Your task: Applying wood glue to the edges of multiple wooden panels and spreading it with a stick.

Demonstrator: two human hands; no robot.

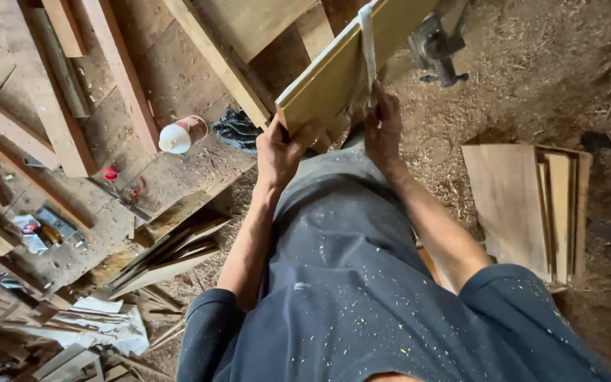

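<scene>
Head view: a workshop floor is seen from above, over a dark sawdust-flecked shirt (pixel 362 283).
Far left, 9 o'clock: worn plank flooring (pixel 171 71) is crossed by long wooden battens (pixel 125 71); small scraps and a small red cap (pixel 110 172) are scattered on it.
Lower left, 7 o'clock: a loose heap of thin offcuts (pixel 164 262) and crumpled white paper (pixel 118 329) is seen.
Left of centre, 10 o'clock: a plastic bottle (pixel 184 134) with a white cap is lying on its side on the planks, near a crumpled black bag (pixel 238 129).
Left hand (pixel 281 152): it is closed around the lower left corner of the wooden board (pixel 341 67), thumb on the near face, fingers wrapped behind the edge.
Wooden board: it is held up and tilted at 12 o'clock, in front of the torso, clear of the floor; a pale strip (pixel 368 42) runs down its face.
Right hand (pixel 385 131): the lower end of the pale strip is pinched between its fingertips at the board's bottom edge.
Upper right, 1 o'clock: a grey metal clamp-like fitting (pixel 436 49) is seen just beyond the board; its kind cannot be told.
Right, 3 o'clock: bare ground thick with sawdust and shavings (pixel 532 78) is seen, with a stack of flat boards (pixel 525 205) lying on it, well apart from the hands.
</scene>
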